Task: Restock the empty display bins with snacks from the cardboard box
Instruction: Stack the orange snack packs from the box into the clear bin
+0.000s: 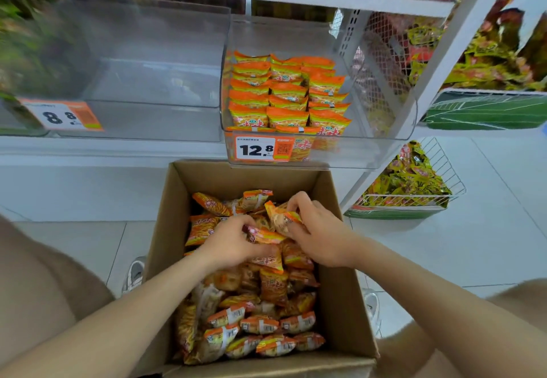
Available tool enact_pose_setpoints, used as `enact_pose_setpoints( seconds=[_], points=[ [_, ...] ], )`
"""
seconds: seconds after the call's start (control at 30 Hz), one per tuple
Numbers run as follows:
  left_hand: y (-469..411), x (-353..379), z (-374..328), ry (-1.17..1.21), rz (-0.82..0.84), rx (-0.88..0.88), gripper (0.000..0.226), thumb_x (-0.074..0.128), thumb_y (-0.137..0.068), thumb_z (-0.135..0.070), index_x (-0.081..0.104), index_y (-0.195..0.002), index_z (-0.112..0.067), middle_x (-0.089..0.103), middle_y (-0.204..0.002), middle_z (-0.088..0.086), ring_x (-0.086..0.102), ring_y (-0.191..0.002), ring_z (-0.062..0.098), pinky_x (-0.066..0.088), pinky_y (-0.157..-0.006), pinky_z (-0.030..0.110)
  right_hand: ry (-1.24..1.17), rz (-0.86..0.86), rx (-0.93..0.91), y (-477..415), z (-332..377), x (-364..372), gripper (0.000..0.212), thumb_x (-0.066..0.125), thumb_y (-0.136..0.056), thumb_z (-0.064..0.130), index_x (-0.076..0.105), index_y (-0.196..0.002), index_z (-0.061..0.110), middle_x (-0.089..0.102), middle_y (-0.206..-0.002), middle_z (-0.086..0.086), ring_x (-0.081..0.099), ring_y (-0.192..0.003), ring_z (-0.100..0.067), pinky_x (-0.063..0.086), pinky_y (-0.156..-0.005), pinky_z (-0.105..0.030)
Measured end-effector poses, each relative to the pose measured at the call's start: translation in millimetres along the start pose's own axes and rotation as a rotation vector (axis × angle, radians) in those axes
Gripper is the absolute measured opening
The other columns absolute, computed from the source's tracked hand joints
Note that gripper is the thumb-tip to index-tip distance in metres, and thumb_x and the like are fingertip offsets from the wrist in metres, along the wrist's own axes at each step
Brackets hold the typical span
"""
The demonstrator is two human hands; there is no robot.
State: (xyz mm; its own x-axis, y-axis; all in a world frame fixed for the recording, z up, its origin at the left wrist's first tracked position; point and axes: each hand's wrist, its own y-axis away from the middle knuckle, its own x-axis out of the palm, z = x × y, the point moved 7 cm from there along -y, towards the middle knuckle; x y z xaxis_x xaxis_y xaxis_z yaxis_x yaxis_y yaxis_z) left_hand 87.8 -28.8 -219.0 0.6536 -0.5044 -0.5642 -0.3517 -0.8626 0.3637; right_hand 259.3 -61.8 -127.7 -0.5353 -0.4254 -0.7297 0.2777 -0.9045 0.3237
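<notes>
- Hands both down inside the cardboard box (pixel 340 274), forearms reaching in from the near side. I see them close together over the far half of the loose snack packets (pixel 260 324).
- Left hand (pixel 229 244): knuckles up, fingers curled around an orange packet (pixel 266 236).
- Right hand (pixel 318 232): fingers pinching a second packet (pixel 281 214), which stands tilted above the pile.
- Box stands open on the tiled floor (pixel 444 244), its far wall just below the partly filled clear bin (pixel 373 131) tagged 12.8.
- Empty clear bin (pixel 148 81) sits just left of that one on the same shelf, top open.
- Wire basket (pixel 441 198) of yellow packets stands to the right, apart from the box.
</notes>
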Motion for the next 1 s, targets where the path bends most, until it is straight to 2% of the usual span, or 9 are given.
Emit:
enact_pose_setpoints(
  seconds=[0.13, 0.27, 0.37, 0.47, 0.63, 0.73, 0.8, 0.9, 1.0],
  points=[
    [20, -31, -33, 0.174, -0.065, -0.009, 0.057, 0.085, -0.066, -0.074, 0.072, -0.098, -0.028, 0.075, -0.096, -0.007, 0.069, -0.093, 0.01, 0.057, -0.083, 0.04, -0.263, -0.052, -0.016, 14, 15, -21, 0.023, 0.049, -0.103, 0.059, 0.05, -0.112, 0.038, 0.06, -0.105, 0.011, 0.057, -0.096, -0.008, 0.049, -0.08, -0.034],
    [35, -59, -59, 0.17, -0.155, 0.042, 0.057, 0.088, -0.065, -0.072, 0.071, -0.097, -0.028, 0.075, -0.096, -0.006, 0.071, -0.089, 0.011, 0.059, -0.079, 0.041, -0.367, -0.26, -0.057, 17, 24, -44, 0.019, 0.061, -0.103, 0.04, 0.05, -0.118, 0.033, 0.061, -0.105, 0.011, 0.062, -0.09, -0.004, 0.057, -0.084, -0.042],
    [42, -79, -77, 0.163, -0.23, 0.092, 0.048, 0.095, -0.066, -0.056, 0.07, -0.098, -0.029, 0.077, -0.096, -0.014, 0.072, -0.088, 0.004, 0.06, -0.084, 0.038, -0.553, -0.234, 0.022, 20, 22, -57, 0.079, 0.086, -0.082, 0.038, 0.037, -0.143, 0.045, 0.058, -0.126, 0.005, 0.066, -0.108, -0.016, 0.059, -0.092, -0.04],
    [49, -97, -94, 0.213, -0.328, 0.155, 0.047, 0.094, -0.07, -0.049, 0.067, -0.105, -0.034, 0.075, -0.102, -0.022, 0.071, -0.096, -0.001, 0.058, -0.09, 0.034, -0.596, -0.193, -0.051, 20, 27, -76, 0.107, 0.09, -0.074, 0.032, 0.024, -0.156, 0.05, 0.056, -0.143, 0.003, 0.061, -0.125, -0.014, 0.053, -0.101, -0.038],
    [52, -117, -116, 0.265, -0.475, 0.192, 0.039, 0.089, -0.075, -0.056, 0.069, -0.102, -0.036, 0.076, -0.096, -0.011, 0.073, -0.085, 0.008, 0.061, -0.078, 0.038, -0.601, -0.442, -0.24, 27, 38, -134, 0.073, 0.081, -0.085, 0.005, 0.051, -0.141, 0.041, 0.063, -0.115, 0.003, 0.064, -0.104, -0.008, 0.056, -0.085, -0.029],
    [51, -121, -134, 0.235, -0.537, 0.242, 0.033, 0.091, -0.076, -0.047, 0.068, -0.093, -0.031, 0.074, -0.094, -0.015, 0.068, -0.09, -0.001, 0.055, -0.077, 0.028, -0.437, -0.762, -0.321, 31, 28, -180, 0.046, 0.086, -0.083, 0.01, 0.057, -0.116, 0.023, 0.069, -0.104, -0.001, 0.069, -0.092, -0.02, 0.059, -0.079, -0.042],
    [52, -121, -144, 0.196, -0.57, 0.275, 0.03, 0.089, -0.079, -0.045, 0.066, -0.093, -0.032, 0.072, -0.093, -0.017, 0.066, -0.091, -0.004, 0.05, -0.073, 0.019, -0.254, -0.93, -0.263, 26, 14, -201, 0.053, 0.089, -0.08, 0.018, 0.049, -0.114, 0.027, 0.063, -0.11, 0.001, 0.063, -0.093, -0.018, 0.053, -0.078, -0.033],
    [50, -117, -153, 0.183, -0.57, 0.322, 0.029, 0.083, -0.086, -0.042, 0.067, -0.108, -0.035, 0.07, -0.103, -0.021, 0.064, -0.1, -0.009, 0.049, -0.075, 0.007, -0.063, -0.915, -0.162, 5, 0, -208, 0.063, 0.09, -0.08, 0.03, 0.049, -0.128, 0.035, 0.055, -0.125, 0.0, 0.054, -0.103, -0.015, 0.047, -0.08, -0.027],
    [44, -113, -157, 0.169, -0.556, 0.343, 0.03, 0.076, -0.093, -0.043, 0.068, -0.121, -0.039, 0.069, -0.108, -0.026, 0.062, -0.106, -0.011, 0.051, -0.08, 0.009, 0.083, -0.691, -0.044, -29, -9, -192, 0.047, 0.085, -0.086, 0.039, 0.064, -0.126, 0.025, 0.05, -0.121, -0.004, 0.051, -0.091, -0.013, 0.043, -0.084, -0.026]
  ],
)
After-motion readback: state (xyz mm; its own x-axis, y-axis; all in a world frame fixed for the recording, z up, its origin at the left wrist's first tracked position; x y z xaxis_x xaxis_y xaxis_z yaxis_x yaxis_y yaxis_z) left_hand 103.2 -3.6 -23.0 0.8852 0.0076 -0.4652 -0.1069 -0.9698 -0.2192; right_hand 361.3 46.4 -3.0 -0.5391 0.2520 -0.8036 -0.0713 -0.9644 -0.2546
